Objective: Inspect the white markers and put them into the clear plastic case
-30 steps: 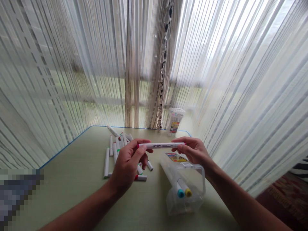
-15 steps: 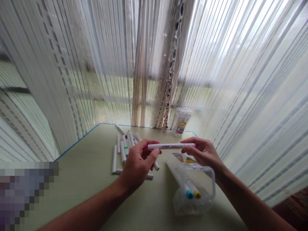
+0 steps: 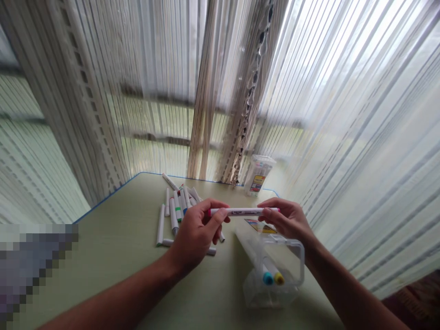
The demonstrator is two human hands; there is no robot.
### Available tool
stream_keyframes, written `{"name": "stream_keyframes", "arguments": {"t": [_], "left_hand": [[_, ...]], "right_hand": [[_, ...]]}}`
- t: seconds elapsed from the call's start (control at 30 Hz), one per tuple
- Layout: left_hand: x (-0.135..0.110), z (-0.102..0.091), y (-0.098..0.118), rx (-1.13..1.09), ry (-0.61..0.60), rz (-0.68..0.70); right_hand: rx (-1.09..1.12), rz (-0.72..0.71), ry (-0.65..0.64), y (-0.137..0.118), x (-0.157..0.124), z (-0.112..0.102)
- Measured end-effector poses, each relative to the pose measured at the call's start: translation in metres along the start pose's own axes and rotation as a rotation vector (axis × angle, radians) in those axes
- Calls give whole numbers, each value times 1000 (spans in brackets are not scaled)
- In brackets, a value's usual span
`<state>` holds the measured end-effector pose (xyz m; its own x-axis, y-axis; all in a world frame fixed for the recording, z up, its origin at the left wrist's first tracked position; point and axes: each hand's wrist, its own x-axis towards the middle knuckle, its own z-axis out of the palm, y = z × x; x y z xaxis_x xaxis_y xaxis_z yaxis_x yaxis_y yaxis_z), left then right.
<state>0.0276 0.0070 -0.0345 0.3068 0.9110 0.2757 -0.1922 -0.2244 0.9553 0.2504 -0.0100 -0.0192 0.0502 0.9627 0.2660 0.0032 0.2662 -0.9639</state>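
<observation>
A white marker with pink ends (image 3: 244, 211) is held level between my two hands, its printed label facing me. My left hand (image 3: 201, 224) pinches its left end between thumb and fingers. At the other end, my right hand (image 3: 287, 219) grips it the same way. Just below lies a clear plastic case (image 3: 299, 261) on its side, its open end toward me. Inside it rest a blue-tipped marker (image 3: 267, 277) and a yellow-tipped marker (image 3: 279, 277). Several loose white markers (image 3: 174, 215) lie in a pile beyond my left hand, which partly hides them.
A second clear case (image 3: 257, 176) with markers in it stands upright at the back of the pale green table (image 3: 117, 256). The table has a blue edge. Striped sheer curtains (image 3: 158, 68) hang behind it. A blurred-out patch fills the lower left corner.
The marker stays in both hands, and my left thumb and right fingers have shifted slightly along it. The camera view has moved a little; the cases and the pile look undisturbed.
</observation>
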Motion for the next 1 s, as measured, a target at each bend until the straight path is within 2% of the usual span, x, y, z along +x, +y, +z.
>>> {"name": "stream_keyframes", "arguments": {"t": [0.23,0.47,0.83,1.0], "left_hand": [[-1,0,3,5,9,-21],[0,0,9,0,3,-32],[0,0,3,-1,26,-17],[1,2,4,-14,23,-4]], "right_hand": [[2,40,-30,0,1,-1],[-47,9,-96,6,7,-8],[-7,45,-13,-2,0,1],[-20,68,-23,-4,1,-1]]}}
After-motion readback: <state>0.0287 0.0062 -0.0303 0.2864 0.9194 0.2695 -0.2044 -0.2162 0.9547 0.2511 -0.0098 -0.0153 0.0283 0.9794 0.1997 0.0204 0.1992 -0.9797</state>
